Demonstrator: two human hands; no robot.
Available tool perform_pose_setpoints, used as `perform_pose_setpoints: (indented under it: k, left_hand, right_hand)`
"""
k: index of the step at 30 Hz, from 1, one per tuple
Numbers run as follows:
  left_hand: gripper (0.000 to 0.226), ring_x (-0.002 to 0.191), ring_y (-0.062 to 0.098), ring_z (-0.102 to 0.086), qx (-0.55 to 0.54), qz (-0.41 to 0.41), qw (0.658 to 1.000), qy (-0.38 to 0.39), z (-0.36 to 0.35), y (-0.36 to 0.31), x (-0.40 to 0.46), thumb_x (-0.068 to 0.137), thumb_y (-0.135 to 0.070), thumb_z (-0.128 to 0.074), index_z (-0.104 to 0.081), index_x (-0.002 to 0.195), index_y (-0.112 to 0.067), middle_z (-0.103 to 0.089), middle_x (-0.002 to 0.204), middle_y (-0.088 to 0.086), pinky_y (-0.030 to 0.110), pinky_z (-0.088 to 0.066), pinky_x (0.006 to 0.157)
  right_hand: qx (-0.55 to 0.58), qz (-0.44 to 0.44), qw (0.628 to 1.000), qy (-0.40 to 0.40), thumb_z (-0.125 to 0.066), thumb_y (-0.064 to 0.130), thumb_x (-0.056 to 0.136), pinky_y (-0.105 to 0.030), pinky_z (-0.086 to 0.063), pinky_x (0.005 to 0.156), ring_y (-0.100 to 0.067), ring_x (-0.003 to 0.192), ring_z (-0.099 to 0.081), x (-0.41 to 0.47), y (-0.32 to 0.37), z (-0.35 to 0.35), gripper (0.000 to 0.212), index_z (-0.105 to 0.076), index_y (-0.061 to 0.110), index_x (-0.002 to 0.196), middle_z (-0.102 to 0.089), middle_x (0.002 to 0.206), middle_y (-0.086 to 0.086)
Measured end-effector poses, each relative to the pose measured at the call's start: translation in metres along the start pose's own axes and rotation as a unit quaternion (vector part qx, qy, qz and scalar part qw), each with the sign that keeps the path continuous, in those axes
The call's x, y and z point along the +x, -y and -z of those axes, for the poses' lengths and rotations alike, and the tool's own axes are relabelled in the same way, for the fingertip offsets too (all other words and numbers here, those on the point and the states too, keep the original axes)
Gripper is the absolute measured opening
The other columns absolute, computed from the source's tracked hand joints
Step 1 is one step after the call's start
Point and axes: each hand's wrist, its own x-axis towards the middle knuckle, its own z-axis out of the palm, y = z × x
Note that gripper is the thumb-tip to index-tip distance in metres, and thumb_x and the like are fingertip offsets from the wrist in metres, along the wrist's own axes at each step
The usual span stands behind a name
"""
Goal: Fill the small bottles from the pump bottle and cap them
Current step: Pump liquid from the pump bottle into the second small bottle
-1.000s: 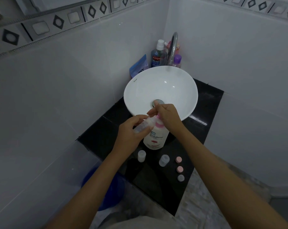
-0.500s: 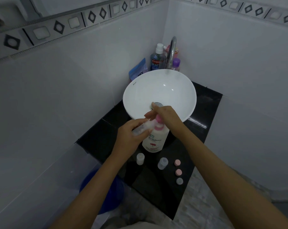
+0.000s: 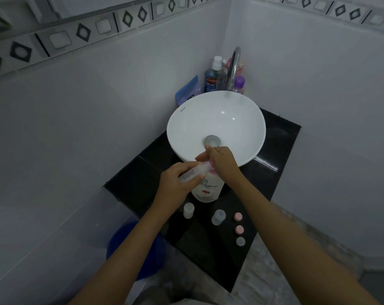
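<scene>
A white pump bottle (image 3: 207,189) with a pink flower label stands on the black counter (image 3: 210,245), just in front of the sink. My left hand (image 3: 175,187) holds a small clear bottle (image 3: 192,172) tilted on its side, its mouth toward the pink pump head. My right hand (image 3: 223,160) lies on top of the pump head and hides it. Two more small clear bottles (image 3: 188,210) (image 3: 218,216) stand uncapped in front of the pump bottle. To their right lie three loose caps in a row: two pink caps (image 3: 238,216) (image 3: 239,229) and a grey cap (image 3: 240,241).
A white bowl sink (image 3: 215,126) fills the counter behind my hands, with a chrome tap (image 3: 234,67) at the back. Mouthwash and other bottles (image 3: 213,78) crowd the corner by the tap. White tiled walls close in left and right. A blue bucket (image 3: 136,249) sits below left.
The view has shifted slightly, so everything sits a little lower in the picture. My hands keep the same hold on the small bottle and the pump head.
</scene>
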Motion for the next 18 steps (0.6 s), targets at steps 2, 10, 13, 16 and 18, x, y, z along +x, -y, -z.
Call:
perform_pose_setpoints:
  k: [2, 10, 13, 16, 18]
  left_hand:
    - [0.029, 0.1, 0.004, -0.064, -0.006, -0.003, 1.0, -0.001, 0.001, -0.003, 0.0, 0.081, -0.023, -0.074, -0.068, 0.11, -0.024, -0.069, 0.106, -0.002, 0.014, -0.052, 0.079]
    - [0.028, 0.099, 0.002, -0.064, -0.014, -0.025, 1.0, -0.01, 0.003, -0.011, 0.001, 0.08, -0.022, -0.074, -0.066, 0.105, -0.032, -0.069, 0.104, -0.005, 0.014, -0.052, 0.08]
    - [0.026, 0.098, 0.003, -0.064, -0.016, -0.012, 1.0, -0.009, 0.001, -0.007, 0.0, 0.08, -0.025, -0.074, -0.066, 0.104, -0.033, -0.069, 0.103, -0.005, 0.015, -0.053, 0.079]
    - [0.027, 0.098, 0.005, -0.064, -0.005, 0.0, 1.0, -0.001, -0.001, -0.003, 0.0, 0.081, -0.023, -0.074, -0.068, 0.107, -0.027, -0.069, 0.104, -0.001, 0.017, -0.053, 0.078]
    - [0.027, 0.097, 0.004, -0.064, -0.002, 0.002, 1.0, -0.002, 0.0, -0.002, 0.0, 0.081, -0.021, -0.074, -0.068, 0.108, -0.024, -0.069, 0.104, -0.001, 0.014, -0.052, 0.077]
  right_hand:
    - [-0.007, -0.001, 1.0, 0.005, -0.041, 0.027, 0.099, -0.018, -0.046, 0.066, -0.006, 0.072, -0.06, 0.001, 0.006, 0.004, 0.044, -0.075, 0.004, 0.083, -0.069, 0.071, 0.003]
    - [0.005, 0.028, 0.999, -0.018, -0.041, 0.028, 0.098, -0.004, -0.041, 0.061, 0.009, 0.059, -0.06, 0.002, 0.01, 0.006, 0.045, -0.076, 0.008, 0.078, -0.068, 0.059, 0.013]
    - [0.001, 0.009, 1.0, -0.015, -0.043, 0.03, 0.097, -0.014, -0.043, 0.063, 0.003, 0.063, -0.062, 0.004, 0.005, 0.004, 0.045, -0.076, 0.012, 0.075, -0.069, 0.062, 0.013]
    - [0.02, 0.005, 1.0, -0.021, -0.045, 0.029, 0.097, -0.016, -0.044, 0.059, 0.002, 0.063, -0.063, 0.003, -0.003, -0.001, 0.043, -0.075, 0.012, 0.071, -0.07, 0.066, 0.008]
    - [0.013, 0.006, 1.0, -0.027, -0.045, 0.029, 0.097, -0.016, -0.044, 0.055, 0.0, 0.063, -0.063, 0.002, -0.004, -0.003, 0.043, -0.075, 0.009, 0.072, -0.07, 0.067, 0.005]
